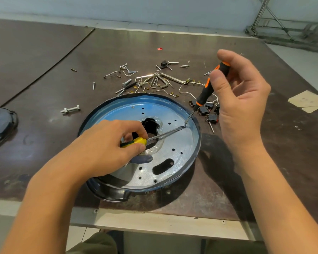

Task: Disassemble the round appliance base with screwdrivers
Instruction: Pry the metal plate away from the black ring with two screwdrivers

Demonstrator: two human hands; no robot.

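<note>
The round appliance base [174, 143] lies near the table's front edge, a silver metal disc with blue film, several holes and a dark rim. My left hand [106, 145] rests over its middle and grips a yellow-handled screwdriver [136, 141], whose long shaft lies across the disc toward the right rim. My right hand [240, 99] hovers beside the right rim and pinches a black-and-orange screwdriver [208, 88] near the top of its handle. That tool points down and left. Both tips meet at one spot [185, 124] near the disc's right edge.
Loose screws, bolts, hex keys, wires and small black switches [154, 80] lie scattered just behind and right of the base. A bolt with nut [70, 109] lies to the left. A dark curved cover [0, 125] sits at the left edge. Tape [307, 101] marks the right side.
</note>
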